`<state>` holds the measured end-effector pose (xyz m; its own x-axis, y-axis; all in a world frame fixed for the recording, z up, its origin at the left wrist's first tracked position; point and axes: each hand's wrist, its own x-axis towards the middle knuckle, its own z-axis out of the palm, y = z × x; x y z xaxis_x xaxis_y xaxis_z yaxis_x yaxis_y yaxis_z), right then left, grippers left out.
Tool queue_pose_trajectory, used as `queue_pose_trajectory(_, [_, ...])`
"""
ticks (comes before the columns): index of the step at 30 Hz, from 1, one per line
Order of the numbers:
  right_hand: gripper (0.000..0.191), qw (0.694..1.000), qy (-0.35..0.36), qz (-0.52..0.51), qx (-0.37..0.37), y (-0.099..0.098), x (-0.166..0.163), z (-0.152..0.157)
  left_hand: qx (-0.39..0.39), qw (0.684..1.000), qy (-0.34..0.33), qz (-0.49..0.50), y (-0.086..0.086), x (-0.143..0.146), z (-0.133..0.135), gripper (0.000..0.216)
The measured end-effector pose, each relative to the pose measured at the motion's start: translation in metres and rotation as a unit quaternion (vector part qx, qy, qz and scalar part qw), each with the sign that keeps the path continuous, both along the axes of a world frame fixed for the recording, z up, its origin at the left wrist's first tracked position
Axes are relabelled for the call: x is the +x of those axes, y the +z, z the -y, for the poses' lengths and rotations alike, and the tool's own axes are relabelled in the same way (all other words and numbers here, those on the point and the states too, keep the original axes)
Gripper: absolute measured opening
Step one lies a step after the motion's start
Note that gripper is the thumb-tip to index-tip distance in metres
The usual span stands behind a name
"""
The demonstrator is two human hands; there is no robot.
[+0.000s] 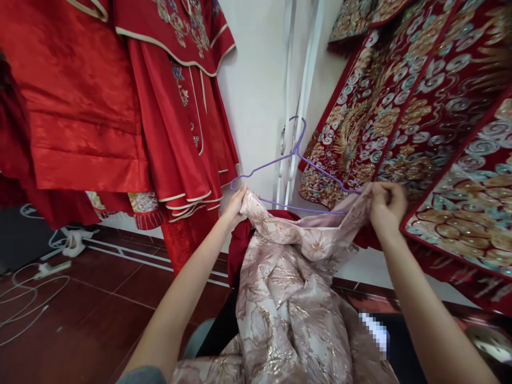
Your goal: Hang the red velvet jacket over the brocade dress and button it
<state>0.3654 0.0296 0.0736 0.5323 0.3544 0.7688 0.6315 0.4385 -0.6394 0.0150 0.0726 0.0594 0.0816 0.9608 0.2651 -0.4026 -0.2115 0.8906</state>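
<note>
A pale pink brocade garment (pixel 288 277) with gold floral pattern hangs from both my hands, its lower part draping toward my lap. My left hand (pixel 235 202) pinches the garment's left top edge together with the left end of a purple wire hanger (pixel 298 160). My right hand (pixel 386 205) is closed on the garment's right top edge at the hanger's right end. The hanger's hook points up in front of the white wall. A dark red cloth (pixel 242 240) shows behind the pink garment.
Red satin robes (pixel 176 112) with gold trim hang at the left. Heavily embroidered red garments (pixel 432 122) hang at the right, close to my right hand. White cables and a power strip (pixel 52 266) lie on the dark red tiled floor at left.
</note>
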Motion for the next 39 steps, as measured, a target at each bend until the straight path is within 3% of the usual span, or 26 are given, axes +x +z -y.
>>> queue_pose_trajectory(3, [0.022, 0.99, 0.037, 0.13, -0.026, 0.029, -0.017, -0.013, -0.004, 1.0, -0.022, 0.001, -0.006, 0.005, 0.001, 0.05])
queue_pose_trajectory(5, [0.024, 0.979, 0.061, 0.181, -0.068, 0.037, -0.027, -0.019, -0.003, 1.0, -0.031, 0.004, -0.009, 0.008, 0.002, 0.051])
queue_pose_trajectory(9, [0.033, 0.943, 0.036, 0.293, -0.152, 0.032, -0.035, -0.022, -0.004, 1.0, -0.024, -0.003, -0.012, 0.012, 0.003, 0.053])
queue_pose_trajectory(13, [0.039, 0.921, -0.005, 0.36, -0.152, 0.027, -0.028, -0.022, 0.028, 0.994, 0.05, -0.092, -0.008, 0.006, -0.001, 0.05])
queue_pose_trajectory(15, [0.039, 0.917, -0.001, 0.372, -0.143, 0.028, -0.023, -0.023, 0.066, 0.973, 0.124, -0.181, -0.006, -0.005, -0.006, 0.045])
queue_pose_trajectory(19, [0.036, 0.915, 0.008, 0.383, -0.126, 0.031, -0.019, -0.024, 0.147, 0.892, 0.233, -0.359, -0.007, -0.046, -0.011, 0.03])
queue_pose_trajectory(22, [0.035, 0.917, 0.008, 0.38, -0.12, 0.033, -0.019, -0.023, 0.192, 0.84, 0.24, -0.448, -0.01, -0.078, -0.01, 0.023])
queue_pose_trajectory(25, [0.035, 0.918, 0.012, 0.38, -0.116, 0.034, -0.019, -0.022, 0.231, 0.812, 0.238, -0.48, -0.009, -0.094, -0.009, 0.02])
queue_pose_trajectory(31, [0.035, 0.917, 0.01, 0.383, -0.106, 0.035, -0.016, -0.022, 0.246, 0.823, 0.285, -0.426, -0.002, -0.084, -0.009, 0.023])
queue_pose_trajectory(39, [0.036, 0.919, 0.015, 0.376, -0.117, 0.035, -0.015, -0.024, 0.226, 0.857, 0.295, -0.357, 0.008, -0.079, -0.011, 0.022])
